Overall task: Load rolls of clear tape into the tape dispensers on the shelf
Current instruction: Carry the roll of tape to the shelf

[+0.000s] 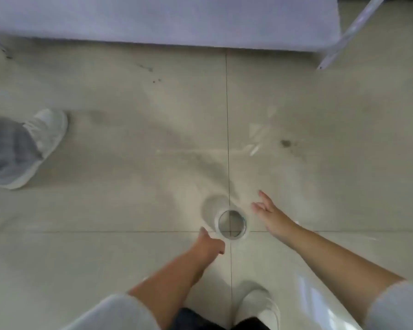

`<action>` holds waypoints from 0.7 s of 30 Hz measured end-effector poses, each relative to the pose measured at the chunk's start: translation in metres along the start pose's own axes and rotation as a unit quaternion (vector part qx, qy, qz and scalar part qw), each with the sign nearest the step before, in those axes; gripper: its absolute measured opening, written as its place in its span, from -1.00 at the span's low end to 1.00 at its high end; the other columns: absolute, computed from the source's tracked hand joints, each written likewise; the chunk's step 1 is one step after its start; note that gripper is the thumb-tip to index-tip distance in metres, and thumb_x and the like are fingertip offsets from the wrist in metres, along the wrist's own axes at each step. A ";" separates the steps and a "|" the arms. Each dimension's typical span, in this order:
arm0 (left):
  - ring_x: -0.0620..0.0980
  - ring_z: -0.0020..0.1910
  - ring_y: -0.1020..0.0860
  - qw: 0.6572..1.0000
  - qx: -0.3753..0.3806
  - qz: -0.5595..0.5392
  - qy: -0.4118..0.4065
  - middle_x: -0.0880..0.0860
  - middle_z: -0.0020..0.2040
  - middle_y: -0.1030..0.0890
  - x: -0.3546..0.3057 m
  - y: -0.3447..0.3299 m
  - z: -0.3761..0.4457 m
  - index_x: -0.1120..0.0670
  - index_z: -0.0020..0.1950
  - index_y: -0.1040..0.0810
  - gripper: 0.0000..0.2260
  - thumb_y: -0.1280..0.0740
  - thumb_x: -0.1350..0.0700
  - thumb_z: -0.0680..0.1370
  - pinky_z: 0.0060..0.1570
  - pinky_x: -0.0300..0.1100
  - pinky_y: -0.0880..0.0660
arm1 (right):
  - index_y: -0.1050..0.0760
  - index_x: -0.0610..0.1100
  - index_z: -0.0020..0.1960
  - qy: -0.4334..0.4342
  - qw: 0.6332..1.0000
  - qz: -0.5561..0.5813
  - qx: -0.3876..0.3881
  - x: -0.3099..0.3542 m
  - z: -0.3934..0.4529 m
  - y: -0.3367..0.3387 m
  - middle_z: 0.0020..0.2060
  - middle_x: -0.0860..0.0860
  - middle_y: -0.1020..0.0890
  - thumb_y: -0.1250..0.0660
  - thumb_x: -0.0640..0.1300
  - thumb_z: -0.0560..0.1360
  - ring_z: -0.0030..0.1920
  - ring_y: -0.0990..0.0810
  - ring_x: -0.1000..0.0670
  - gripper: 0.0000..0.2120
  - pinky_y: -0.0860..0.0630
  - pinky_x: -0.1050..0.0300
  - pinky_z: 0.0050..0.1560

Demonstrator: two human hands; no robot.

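A roll of clear tape (231, 224) shows as a ring between my two hands, over the tiled floor, with a round shadow just up and left of it. Whether it rests on the floor or is in the air, I cannot tell. My left hand (210, 244) is just below and left of the roll, fingers curled, thumb out, with nothing in it. My right hand (268, 214) is to the right of the roll, fingers spread and apart from it. No tape dispenser is in view.
A pale shelf surface (153, 17) spans the top, with a metal leg (343, 36) at top right. Another person's shoe and grey trouser leg (34, 144) stand at left. My own white shoe (258, 308) is at the bottom. A scrap of clear film (258, 139) lies on the floor.
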State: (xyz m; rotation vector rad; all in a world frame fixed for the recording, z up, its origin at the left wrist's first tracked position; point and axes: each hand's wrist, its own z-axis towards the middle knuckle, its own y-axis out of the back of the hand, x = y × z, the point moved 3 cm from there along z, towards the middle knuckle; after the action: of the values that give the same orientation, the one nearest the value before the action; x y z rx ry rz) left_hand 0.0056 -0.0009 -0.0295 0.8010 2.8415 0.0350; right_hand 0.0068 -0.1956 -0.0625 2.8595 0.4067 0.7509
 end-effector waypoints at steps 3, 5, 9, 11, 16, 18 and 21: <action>0.10 0.22 -0.33 0.999 0.038 -0.030 -0.007 0.19 0.43 -0.28 0.000 -0.028 0.060 0.16 0.52 0.01 -0.29 -0.27 0.26 0.45 0.15 -0.11 -0.28 | 0.02 0.21 0.54 -0.048 0.995 0.079 0.040 -0.026 0.040 -0.023 0.53 0.11 -0.18 -0.08 0.20 0.59 0.47 -0.26 -0.03 -0.44 -0.22 -0.07 0.38; 0.15 0.24 -0.40 0.996 0.044 -0.082 0.013 0.22 0.30 -0.41 0.003 -0.037 0.089 0.17 0.45 -0.14 -0.24 -0.33 0.21 0.28 0.24 -0.01 -0.35 | -0.06 0.16 0.53 -0.055 0.988 0.129 0.069 -0.039 0.048 -0.038 0.52 0.13 -0.17 -0.13 0.16 0.60 0.44 -0.25 0.03 -0.46 -0.24 -0.05 0.37; 0.17 0.24 -0.43 0.987 0.060 -0.148 -0.003 0.21 0.21 -0.51 0.000 -0.038 0.097 0.14 0.33 -0.35 -0.19 -0.31 0.23 0.04 0.24 -0.03 -0.37 | -0.11 0.08 0.53 -0.059 0.971 0.223 0.068 -0.037 0.046 -0.042 0.51 0.11 -0.17 -0.21 0.00 0.60 0.48 -0.18 0.02 -0.46 -0.17 -0.10 0.48; 0.14 0.25 -0.41 0.981 0.064 -0.182 -0.029 0.20 0.21 -0.50 -0.015 -0.032 0.074 0.16 0.30 -0.38 -0.27 -0.23 0.25 0.09 0.15 -0.12 -0.33 | -0.19 0.07 0.49 -0.057 0.968 0.241 0.037 -0.021 0.035 -0.030 0.48 0.11 -0.22 -0.21 -0.07 0.60 0.39 -0.24 0.04 -0.51 -0.23 -0.09 0.43; 0.17 0.47 -0.25 0.976 0.049 -0.206 -0.056 0.23 0.45 -0.35 -0.043 -0.002 -0.027 0.21 0.49 -0.18 -0.09 -0.22 0.27 0.10 0.49 -0.01 -0.13 | -0.41 0.07 0.37 -0.013 0.958 0.287 -0.010 0.045 -0.043 -0.005 0.39 0.11 -0.38 -0.17 -0.01 0.61 0.41 -0.31 0.03 -0.66 -0.40 -0.04 0.29; 0.14 0.40 -0.33 0.974 0.029 -0.213 -0.069 0.21 0.36 -0.44 -0.055 0.013 -0.076 0.21 0.49 -0.20 -0.11 -0.23 0.25 0.11 0.46 -0.01 -0.15 | -0.47 0.05 0.28 0.001 0.952 0.306 -0.020 0.076 -0.088 0.002 0.28 0.12 -0.47 -0.13 0.01 0.62 0.39 -0.37 -0.02 -0.72 -0.44 -0.03 0.21; 0.12 0.37 -0.35 0.970 0.026 -0.223 -0.087 0.23 0.30 -0.46 -0.071 0.034 -0.157 0.23 0.43 -0.27 -0.17 -0.25 0.23 0.12 0.45 -0.05 -0.17 | -0.50 0.00 0.21 0.030 0.940 0.337 -0.029 0.126 -0.160 0.010 0.21 0.10 -0.51 -0.12 0.00 0.63 0.36 -0.39 -0.05 -0.75 -0.45 -0.04 0.17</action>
State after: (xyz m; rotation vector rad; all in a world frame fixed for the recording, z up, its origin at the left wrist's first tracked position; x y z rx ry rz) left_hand 0.0530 -0.0041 0.1391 0.1467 2.7892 -0.1645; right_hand 0.0341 -0.1547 0.1350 2.9111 -0.6212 0.9193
